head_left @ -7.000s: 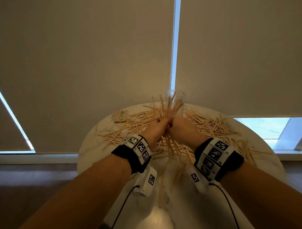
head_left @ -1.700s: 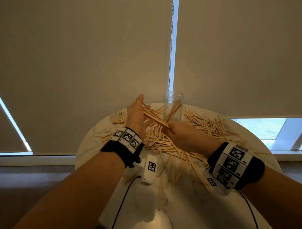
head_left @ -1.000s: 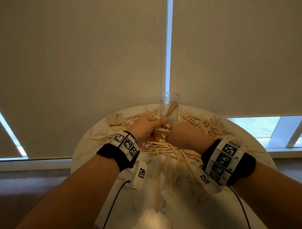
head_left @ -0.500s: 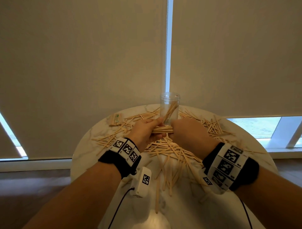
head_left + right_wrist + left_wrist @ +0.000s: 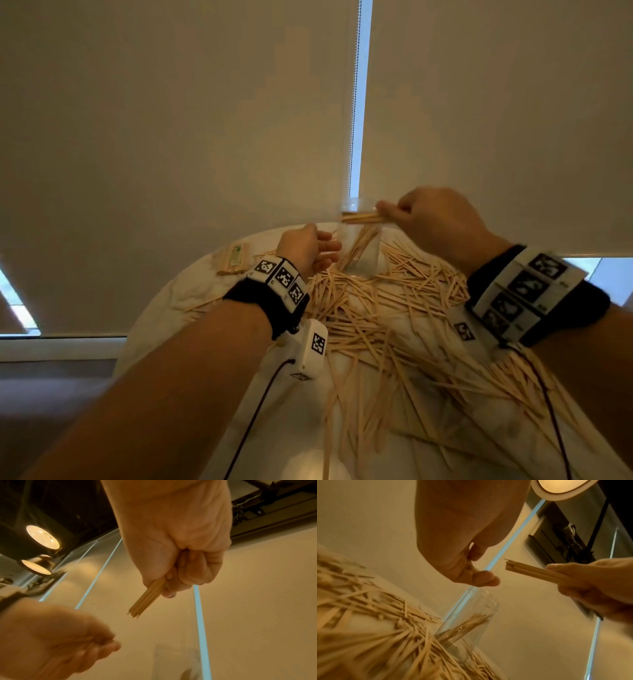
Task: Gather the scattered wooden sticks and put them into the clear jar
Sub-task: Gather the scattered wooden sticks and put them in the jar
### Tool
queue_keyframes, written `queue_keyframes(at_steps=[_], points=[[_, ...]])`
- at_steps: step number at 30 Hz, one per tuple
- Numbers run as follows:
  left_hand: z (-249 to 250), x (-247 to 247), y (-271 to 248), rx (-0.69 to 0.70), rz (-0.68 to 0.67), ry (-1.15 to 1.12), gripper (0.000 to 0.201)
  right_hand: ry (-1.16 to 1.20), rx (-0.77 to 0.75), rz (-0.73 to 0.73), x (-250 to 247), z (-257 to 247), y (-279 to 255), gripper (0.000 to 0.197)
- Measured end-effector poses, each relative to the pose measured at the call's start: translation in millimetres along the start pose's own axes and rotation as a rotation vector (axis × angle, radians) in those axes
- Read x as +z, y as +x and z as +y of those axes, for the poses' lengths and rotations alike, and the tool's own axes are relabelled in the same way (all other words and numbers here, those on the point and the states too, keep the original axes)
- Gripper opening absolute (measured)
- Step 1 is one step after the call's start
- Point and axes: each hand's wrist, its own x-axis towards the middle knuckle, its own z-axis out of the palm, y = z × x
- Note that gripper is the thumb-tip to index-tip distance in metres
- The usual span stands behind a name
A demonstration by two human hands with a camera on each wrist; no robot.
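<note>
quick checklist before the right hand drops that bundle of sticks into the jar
1. Bundle of sticks gripped firmly in the right hand: ok.
2. Bundle tips pointing down at the jar mouth: not ok, the bundle lies roughly level by the rim in the head view.
3. Clear jar upright on the table: ok.
4. Room left in the jar: ok, only a few sticks lean inside.
5. Left hand steadying the jar: not ok, it hangs beside it, fingers loosely curled, apart from the glass.
6. Bundle centred over the opening: cannot tell.
</note>
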Motion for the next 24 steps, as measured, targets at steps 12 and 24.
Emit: queue_keyframes(at_steps=[12, 24], points=[[-9.0, 47.4, 128.6, 0.266, -0.189, 0.761, 0.128, -0.390, -0.175, -0.333, 70.4, 9.5, 162.7, 0.039], [-21.5, 42.2, 130.4, 0.294, -0.153, 0.778, 0.101, -0.283, -0.196, -0.415, 80.2, 11.0, 170.1, 0.030]])
